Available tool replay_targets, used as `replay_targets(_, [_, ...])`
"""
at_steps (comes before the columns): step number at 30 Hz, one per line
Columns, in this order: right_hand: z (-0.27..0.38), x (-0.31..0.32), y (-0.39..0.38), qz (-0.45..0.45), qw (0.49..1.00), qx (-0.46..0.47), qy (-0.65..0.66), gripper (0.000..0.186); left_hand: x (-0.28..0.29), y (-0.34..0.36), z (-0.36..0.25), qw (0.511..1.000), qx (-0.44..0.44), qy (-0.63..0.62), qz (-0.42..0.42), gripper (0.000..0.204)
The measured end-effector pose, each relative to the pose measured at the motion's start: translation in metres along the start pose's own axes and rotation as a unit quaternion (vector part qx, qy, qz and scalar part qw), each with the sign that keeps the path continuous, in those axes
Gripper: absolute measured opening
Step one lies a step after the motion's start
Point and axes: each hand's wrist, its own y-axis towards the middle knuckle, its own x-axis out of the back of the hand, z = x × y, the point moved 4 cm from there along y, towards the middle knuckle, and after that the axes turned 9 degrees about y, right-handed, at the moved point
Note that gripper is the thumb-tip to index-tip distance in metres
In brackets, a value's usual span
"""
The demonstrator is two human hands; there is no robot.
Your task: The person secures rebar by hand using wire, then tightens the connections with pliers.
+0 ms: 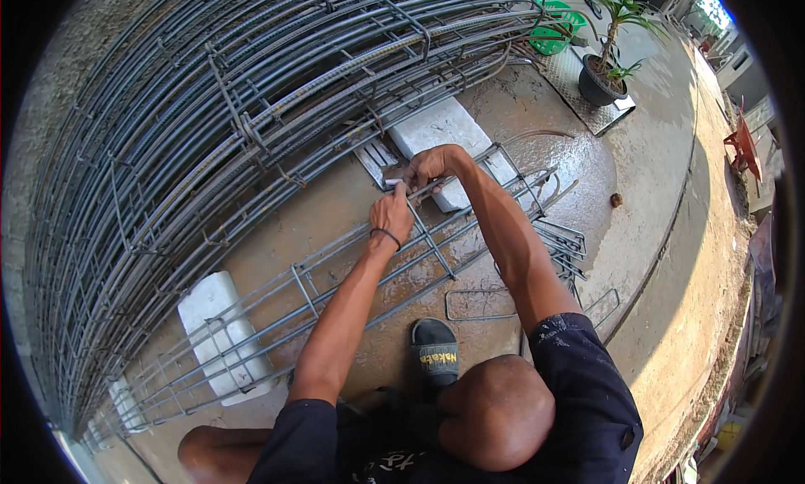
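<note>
The left hand [392,217] and the right hand [432,167] meet at the upper long bar of a narrow rebar cage [433,245], the right just ahead of the left. Both have their fingers bent in at the bar, but I cannot tell whether either closes fully on it; a small pale piece [392,182] shows at the left thumb, too small to identify. The cage lies beneath and around the hands, running from the lower left up past them to the right, with a square stirrup slanting down just below the left hand. It rests over a white block [220,329] on the left and another white slab [444,132] beyond the right hand. Stacked cages [251,123] curve along the far side, apart from the hands
</note>
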Motion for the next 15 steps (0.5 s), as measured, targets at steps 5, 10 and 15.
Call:
replay_targets(5, [0.009,-0.001,-0.005,-0.020,0.999,0.030,-0.001,0.021,0.003,0.007,0.014,0.988,-0.033,-0.147,0.020,0.022])
replay_targets(10, [0.002,0.011,-0.003,-0.051,0.979,0.173,-0.098,0.021,0.005,0.006,-0.003,0.996,-0.062,-0.067,-0.007,0.023])
replay_targets(15, [0.000,0.013,0.001,-0.037,0.989,0.118,-0.080,0.024,-0.004,0.002,0.002,0.998,-0.013,0.031,-0.050,0.036])
